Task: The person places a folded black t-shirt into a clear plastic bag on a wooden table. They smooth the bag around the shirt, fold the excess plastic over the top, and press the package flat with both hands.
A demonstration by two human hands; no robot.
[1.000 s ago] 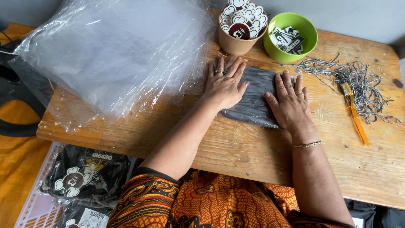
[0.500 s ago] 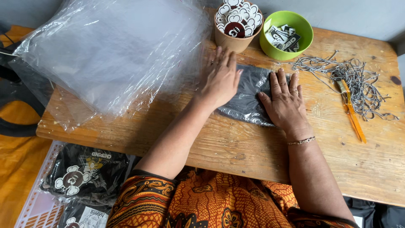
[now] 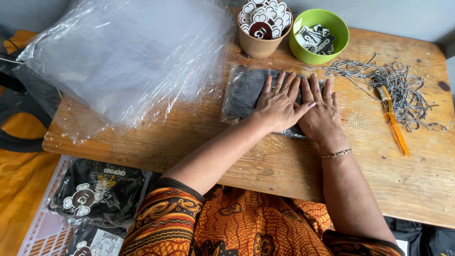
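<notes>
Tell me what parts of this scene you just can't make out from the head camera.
- Bagged dark garment, head view: its right half is hidden under the left hand and right hand.
- Green bowl: contents too small to identify.
- Stack of clear bags: the top is cut off by the frame edge.
- Tangled chains: links too fine to count.

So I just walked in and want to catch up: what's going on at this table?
A person presses both hands flat on a dark folded garment in a clear plastic bag on the wooden table. The left hand and right hand lie side by side, fingers spread. A stack of clear plastic bags lies to the left; beyond the hands stand a brown cup of stickers and a green bowl, with ball chains and orange scissors to the right.
</notes>
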